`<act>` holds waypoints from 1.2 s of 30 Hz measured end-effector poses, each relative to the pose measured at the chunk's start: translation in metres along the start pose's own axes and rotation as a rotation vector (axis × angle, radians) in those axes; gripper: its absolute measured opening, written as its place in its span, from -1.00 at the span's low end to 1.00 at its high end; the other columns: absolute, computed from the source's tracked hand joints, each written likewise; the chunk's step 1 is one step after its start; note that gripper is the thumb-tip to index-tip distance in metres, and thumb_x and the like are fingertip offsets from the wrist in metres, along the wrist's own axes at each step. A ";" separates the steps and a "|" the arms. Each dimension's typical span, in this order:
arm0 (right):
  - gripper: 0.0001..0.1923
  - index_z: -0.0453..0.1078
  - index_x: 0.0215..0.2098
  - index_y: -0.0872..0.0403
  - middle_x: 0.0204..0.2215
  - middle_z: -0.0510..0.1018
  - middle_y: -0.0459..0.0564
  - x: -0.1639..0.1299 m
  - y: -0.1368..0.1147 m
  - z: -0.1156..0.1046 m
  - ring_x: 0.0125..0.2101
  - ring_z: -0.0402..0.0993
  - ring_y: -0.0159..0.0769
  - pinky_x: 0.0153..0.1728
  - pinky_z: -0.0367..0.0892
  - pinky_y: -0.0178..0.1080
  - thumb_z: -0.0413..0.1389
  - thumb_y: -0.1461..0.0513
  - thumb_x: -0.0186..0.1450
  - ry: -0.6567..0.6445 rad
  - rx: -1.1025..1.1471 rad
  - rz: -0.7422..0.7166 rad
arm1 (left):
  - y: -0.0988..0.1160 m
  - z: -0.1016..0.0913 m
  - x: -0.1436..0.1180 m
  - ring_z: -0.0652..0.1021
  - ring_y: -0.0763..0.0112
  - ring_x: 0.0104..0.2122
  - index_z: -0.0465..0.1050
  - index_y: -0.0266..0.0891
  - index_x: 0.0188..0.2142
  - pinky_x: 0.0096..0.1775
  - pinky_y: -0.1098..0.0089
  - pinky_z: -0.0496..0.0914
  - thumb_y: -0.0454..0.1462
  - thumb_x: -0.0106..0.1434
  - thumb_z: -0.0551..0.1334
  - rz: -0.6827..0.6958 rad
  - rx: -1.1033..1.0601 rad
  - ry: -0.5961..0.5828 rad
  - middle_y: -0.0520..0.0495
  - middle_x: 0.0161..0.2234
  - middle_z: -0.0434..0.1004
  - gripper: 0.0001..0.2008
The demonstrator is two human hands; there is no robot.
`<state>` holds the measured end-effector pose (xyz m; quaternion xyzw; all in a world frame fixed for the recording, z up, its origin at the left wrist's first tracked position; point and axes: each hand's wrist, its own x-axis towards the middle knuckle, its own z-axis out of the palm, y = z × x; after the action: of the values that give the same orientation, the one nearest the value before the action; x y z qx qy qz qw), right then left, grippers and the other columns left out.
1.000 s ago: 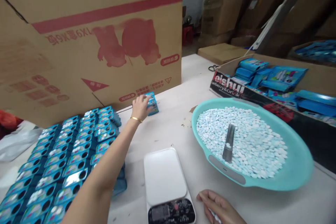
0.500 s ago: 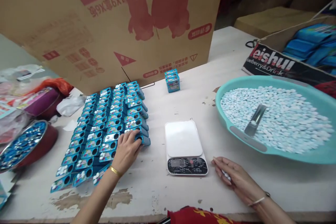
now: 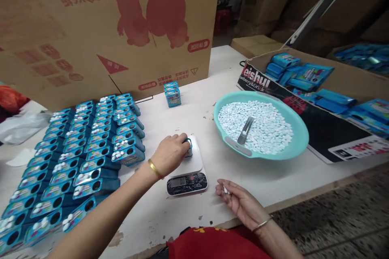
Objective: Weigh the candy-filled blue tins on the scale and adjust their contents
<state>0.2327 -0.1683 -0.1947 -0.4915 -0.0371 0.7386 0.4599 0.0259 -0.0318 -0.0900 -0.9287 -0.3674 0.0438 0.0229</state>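
Note:
My left hand (image 3: 170,154), with a gold bracelet at its wrist, grips a small blue candy box (image 3: 189,150) over the white platform of a digital kitchen scale (image 3: 194,166). Most of the box is hidden behind the fingers; whether it rests on the platform I cannot tell. Palm partly up, my right hand (image 3: 241,204) is just right of the scale, its curled fingers closed on white candies (image 3: 225,190). Rows of blue candy boxes (image 3: 129,154) with round holes stand at left, several with white candies on top.
Pale candies and a metal scoop (image 3: 245,129) lie in a turquoise basin (image 3: 304,139) at right. Behind it, an open carton (image 3: 264,85) holds blue packs. Several blue boxes (image 3: 173,98) stand by the large cardboard box (image 3: 136,60) at the back. The table edge runs along the front right.
My left hand has moved from the rows to the scale, taking a blue candy box with it. My right hand still holds candies near the scale. The view has turned right.

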 end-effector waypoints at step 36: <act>-0.90 0.42 -0.31 0.12 -0.66 0.38 -0.16 0.009 -0.116 0.150 -0.56 0.28 -0.42 -0.50 0.14 -0.32 0.06 0.30 0.25 -0.264 -1.335 -0.426 | -0.002 0.127 -0.142 0.53 0.35 -0.29 0.40 -0.21 -0.24 -0.26 0.37 0.43 -0.09 0.31 0.08 -0.586 -0.780 0.304 -0.08 -0.27 0.52 -0.74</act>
<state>0.1922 -0.0356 -0.0648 -0.5568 -0.6320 0.5057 0.1866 -0.0911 -0.1256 -0.2075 -0.7219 -0.5941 -0.2403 -0.2610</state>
